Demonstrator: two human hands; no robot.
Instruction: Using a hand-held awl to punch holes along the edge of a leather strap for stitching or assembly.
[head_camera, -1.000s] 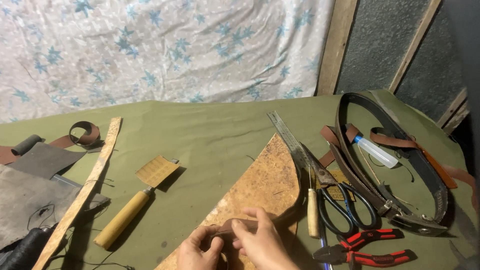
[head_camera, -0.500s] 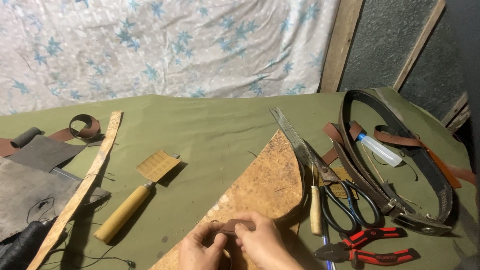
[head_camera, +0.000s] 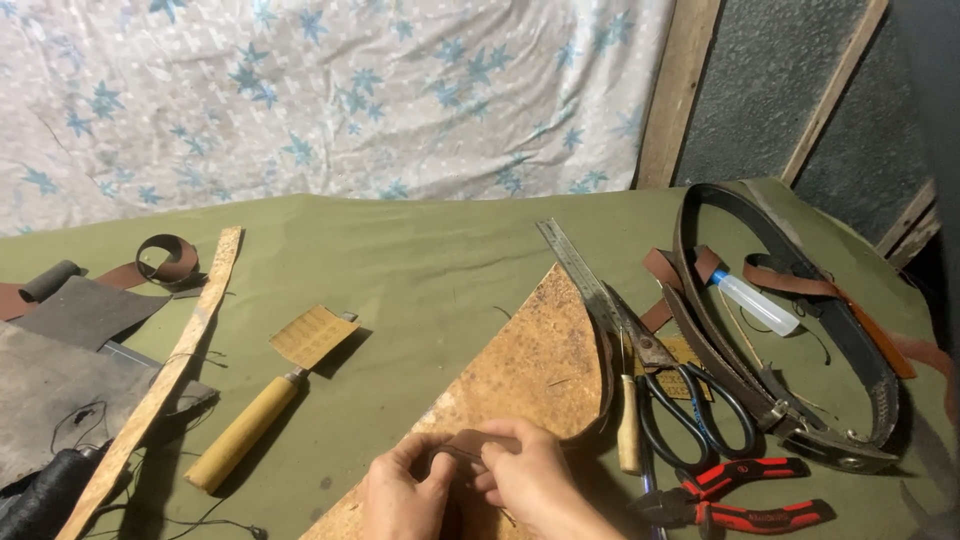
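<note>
Small dark leather piece pinched between left hand and right hand, over brown board at bottom edge. Fingers hide most of it; shape unclear. Wrists cut off. Olive cloth covers table; floral sheet behind.

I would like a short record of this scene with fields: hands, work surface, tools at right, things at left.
hands: left hand and right hand close together, pinching a small dark piece; whether it is leather I cannot tell
work surface: brown board on a green cloth
tools at right: steel ruler, scissors, red pliers, dark belt
things at left: wooden-handled tool, wooden strip
</note>
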